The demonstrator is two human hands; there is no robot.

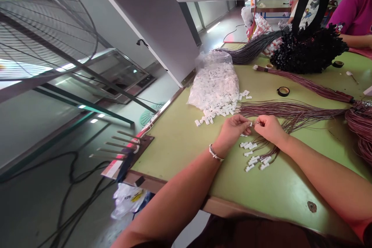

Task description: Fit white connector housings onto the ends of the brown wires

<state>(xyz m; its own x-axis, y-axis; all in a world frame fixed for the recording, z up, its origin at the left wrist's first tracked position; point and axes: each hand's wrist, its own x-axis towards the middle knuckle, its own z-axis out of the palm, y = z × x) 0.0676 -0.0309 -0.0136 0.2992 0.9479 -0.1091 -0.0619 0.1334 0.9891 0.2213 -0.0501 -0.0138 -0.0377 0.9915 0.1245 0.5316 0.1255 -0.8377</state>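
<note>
My left hand (235, 127) pinches a small white plastic connector (250, 124) between thumb and fingers. Just to its right, my right hand (269, 128) is closed on the end of a thin dark-red wire, its tip mostly hidden by the fingers. A bundle of dark-red wires (305, 109) lies behind both hands. In front of my right hand, several wires end in white connectors (253, 159) on the green table (180, 151). Beyond my left hand, a clear plastic bag (215, 79) spills loose white connectors (209, 116).
A black tape roll (283, 91), another wire bundle (308, 83) and a heap of black parts (308, 50) lie farther back. A pronged metal rack (136, 147) sits at the left table edge, near a large fan (43, 27). A person in a purple sleeve (348, 15) is at the far right.
</note>
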